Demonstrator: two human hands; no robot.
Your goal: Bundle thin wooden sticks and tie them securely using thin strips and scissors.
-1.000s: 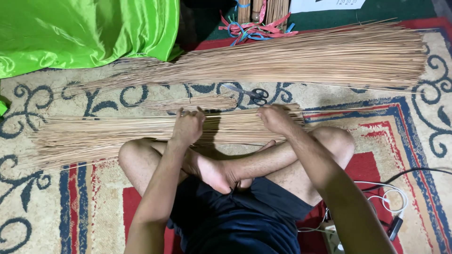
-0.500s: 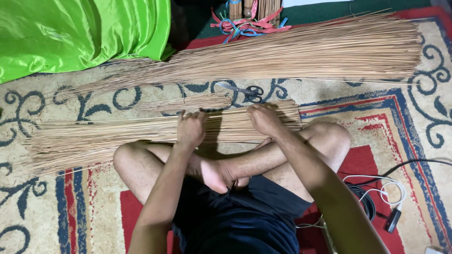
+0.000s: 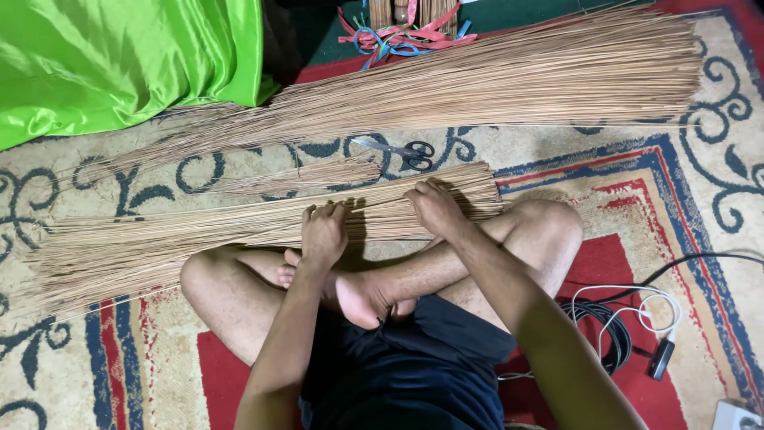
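Note:
I sit cross-legged on a patterned carpet [image 3: 637, 183]. A long flat bundle of thin brown sticks [image 3: 199, 235] lies across the floor just beyond my shins. My left hand [image 3: 322, 235] rests on the sticks with fingers curled down onto them. My right hand [image 3: 434, 207] presses on the same bundle a little to the right, fingers bent over the sticks. A small separate bunch of sticks [image 3: 310, 175] lies just beyond the bundle.
A much larger pile of sticks [image 3: 517, 76] stretches across the far side. Scissors [image 3: 398, 150] lie between the piles. Green cloth [image 3: 119, 64] fills the far left. Coloured ribbons [image 3: 398, 36] sit at the top. Black and white cables [image 3: 621, 326] coil at my right.
My right hand has slid slightly left along the bundle, and the view has shifted a little. The scissors, hidden before, now show between the piles.

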